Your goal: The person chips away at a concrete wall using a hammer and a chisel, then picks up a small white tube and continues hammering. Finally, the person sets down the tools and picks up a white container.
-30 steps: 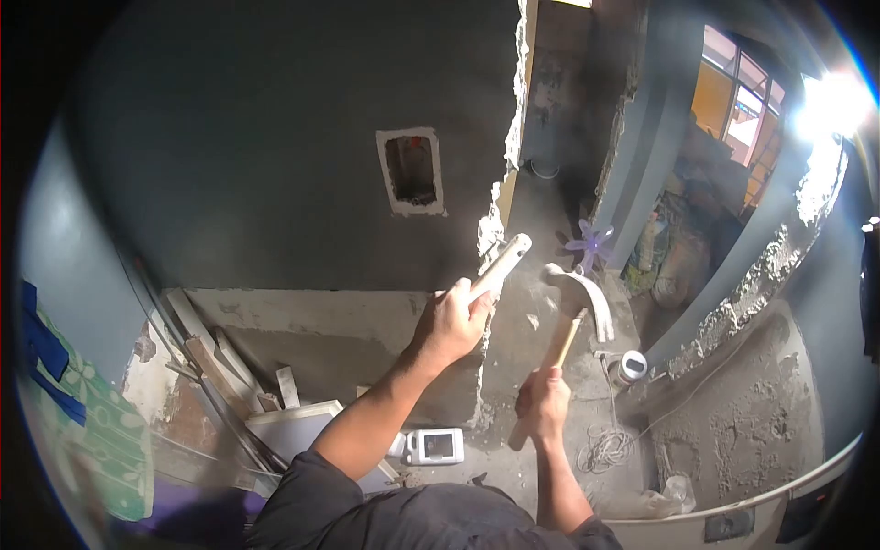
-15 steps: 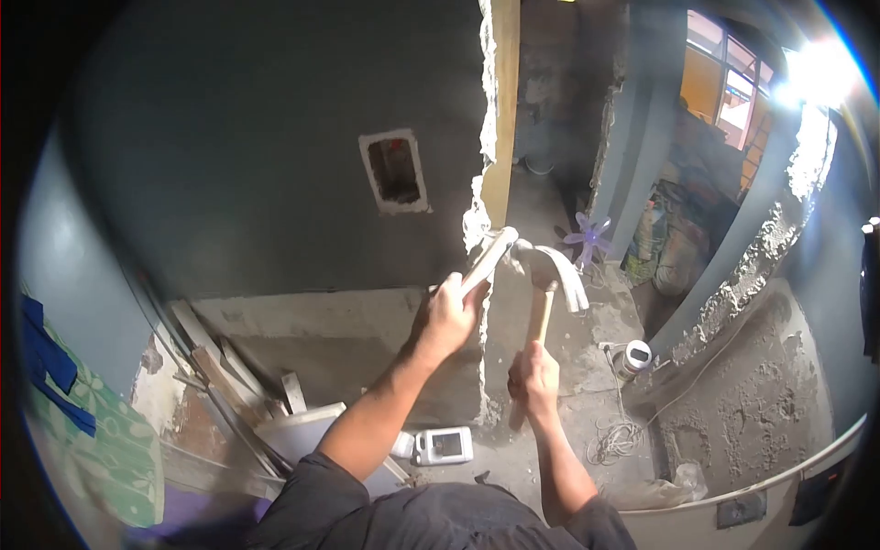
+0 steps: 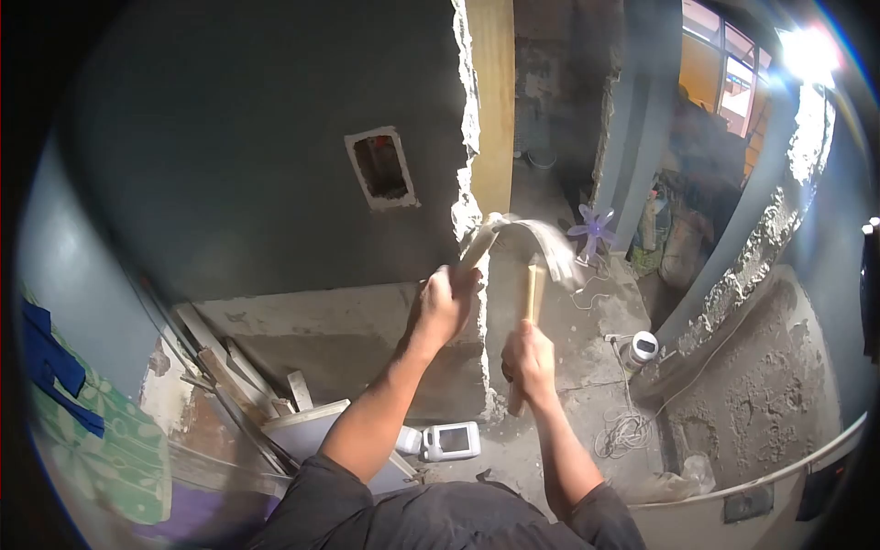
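My left hand (image 3: pixel 442 304) is closed round a pale, bar-like chisel (image 3: pixel 477 248), held slanting beside the broken edge (image 3: pixel 466 137) of the dark wall. The chisel's lower end is hidden by my fist. My right hand (image 3: pixel 529 359) grips a claw hammer by its wooden handle (image 3: pixel 533 291). The curved hammer head (image 3: pixel 543 240) is smeared by motion, and its striking end overlaps the top of the chisel.
A socket recess (image 3: pixel 383 170) is cut into the dark wall (image 3: pixel 229 156). Wood pieces (image 3: pixel 234 371) lean at lower left. A white jug (image 3: pixel 451 442), a coiled cable (image 3: pixel 626 433) and a white round device (image 3: pixel 642 348) stand or lie on the floor. A bright lamp (image 3: pixel 808 55) shines at upper right.
The hammer head has shifted left and slightly up, along with my right hand. My left hand has moved slightly left with the chisel. The view has turned a little.
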Demonstrator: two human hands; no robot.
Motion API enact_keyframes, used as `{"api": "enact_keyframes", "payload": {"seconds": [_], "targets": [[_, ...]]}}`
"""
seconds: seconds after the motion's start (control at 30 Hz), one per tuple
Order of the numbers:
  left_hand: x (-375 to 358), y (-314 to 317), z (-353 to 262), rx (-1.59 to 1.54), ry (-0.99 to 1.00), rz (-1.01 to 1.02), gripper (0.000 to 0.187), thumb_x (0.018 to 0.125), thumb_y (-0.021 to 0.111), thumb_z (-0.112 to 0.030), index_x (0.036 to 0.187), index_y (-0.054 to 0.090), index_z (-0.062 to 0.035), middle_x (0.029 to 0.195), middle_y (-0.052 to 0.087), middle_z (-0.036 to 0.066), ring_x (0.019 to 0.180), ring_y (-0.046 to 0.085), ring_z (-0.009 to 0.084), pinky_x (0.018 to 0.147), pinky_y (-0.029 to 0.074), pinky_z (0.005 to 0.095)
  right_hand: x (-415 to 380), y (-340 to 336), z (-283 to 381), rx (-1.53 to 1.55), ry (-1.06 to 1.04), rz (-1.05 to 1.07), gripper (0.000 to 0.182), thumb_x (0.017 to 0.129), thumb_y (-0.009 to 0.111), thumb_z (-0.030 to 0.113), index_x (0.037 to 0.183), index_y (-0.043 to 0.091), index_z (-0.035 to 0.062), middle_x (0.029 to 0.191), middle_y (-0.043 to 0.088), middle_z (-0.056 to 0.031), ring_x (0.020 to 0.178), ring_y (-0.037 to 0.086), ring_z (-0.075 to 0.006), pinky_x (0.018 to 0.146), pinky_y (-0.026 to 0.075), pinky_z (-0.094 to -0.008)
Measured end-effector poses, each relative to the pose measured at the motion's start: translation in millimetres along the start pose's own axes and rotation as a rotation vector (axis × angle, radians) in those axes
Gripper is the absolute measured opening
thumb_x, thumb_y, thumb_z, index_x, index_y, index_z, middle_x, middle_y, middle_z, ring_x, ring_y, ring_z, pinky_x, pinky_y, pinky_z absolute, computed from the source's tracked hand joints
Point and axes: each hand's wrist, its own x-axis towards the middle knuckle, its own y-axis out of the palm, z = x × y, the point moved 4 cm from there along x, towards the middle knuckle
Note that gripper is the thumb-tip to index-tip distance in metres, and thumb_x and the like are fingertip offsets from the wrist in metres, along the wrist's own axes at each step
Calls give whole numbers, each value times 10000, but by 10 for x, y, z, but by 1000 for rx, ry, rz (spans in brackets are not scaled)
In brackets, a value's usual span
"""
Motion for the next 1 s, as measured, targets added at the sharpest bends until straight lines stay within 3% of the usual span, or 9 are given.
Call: {"api": "enact_keyframes", "payload": {"seconds": [0.07, 0.1, 0.17, 0.27, 0.4, 0.5, 0.73, 0.9, 1.0], "targets": [[-38, 35, 15, 4, 78, -55, 466, 972, 617, -372, 758, 558, 38, 692, 590, 266, 657, 565, 485, 584, 456, 461, -100, -192, -219, 180, 153, -92, 426, 1058, 457, 416, 787, 488, 89, 593, 458, 15, 443, 422, -83, 405, 340, -234], [-59, 50, -15, 14, 113, -128, 456, 970, 626, -356, 758, 554, 41, 641, 566, 232, 580, 578, 402, 550, 441, 442, -149, -262, -159, 238, 205, -122, 422, 1060, 450, 417, 794, 490, 92, 592, 459, 11, 446, 430, -87, 403, 350, -237], [-16, 75, 115, -83, -59, 60, 436, 975, 625, -353, 782, 555, 32, 604, 524, 179, 543, 557, 241, 524, 420, 409, -248, -361, 122, 196, -13, -180, 497, 1040, 432, 509, 830, 507, 65, 601, 471, -27, 446, 433, -107, 402, 360, -257], [-31, 170, 286, -394, -181, 85, 403, 979, 624, -338, 783, 556, 7, 585, 485, 129, 548, 502, 135, 513, 407, 369, -354, -457, 715, 320, -347, -250, 640, 972, 385, 682, 920, 479, 51, 666, 467, -49, 505, 446, -137, 467, 387, -288], [-278, 7, -231, -127, 257, 207, 313, 957, 659, -274, 819, 558, -13, 583, 496, 132, 487, 506, 209, 508, 417, 356, -571, -539, 1223, 411, -695, -198, 794, 846, 333, 857, 972, 402, 77, 685, 420, -41, 545, 403, -149, 548, 417, -316], [-405, -64, -182, -122, 239, 127, 308, 951, 664, -272, 835, 557, -7, 580, 499, 145, 481, 511, 250, 508, 419, 363, -743, -525, 1157, 449, -625, -18, 663, 955, 330, 735, 991, 421, 79, 737, 477, -79, 587, 468, -188, 546, 440, -337], [-241, -207, 46, -22, 183, 57, 404, 973, 625, -330, 759, 487, -17, 550, 476, 160, 466, 517, 272, 489, 398, 380, -684, -471, 506, 308, -260, -54, 724, 930, 402, 738, 969, 442, 16, 685, 437, -58, 523, 438, -171, 494, 371, -316], [-272, -219, -2, 10, 223, -32, 377, 979, 625, -301, 762, 490, -23, 564, 531, 189, 510, 575, 396, 466, 414, 428, -788, -426, 814, 313, -321, -221, 777, 859, 492, 794, 970, 464, 26, 768, 489, -85, 588, 491, -190, 530, 418, -334], [-282, -259, -44, -30, 129, -4, 376, 978, 626, -309, 775, 502, -17, 570, 537, 197, 532, 584, 416, 470, 421, 434, -817, -344, 1179, 430, -559, -38, 781, 828, 448, 842, 916, 419, 67, 667, 439, -58, 537, 452, -200, 539, 419, -350]]}}
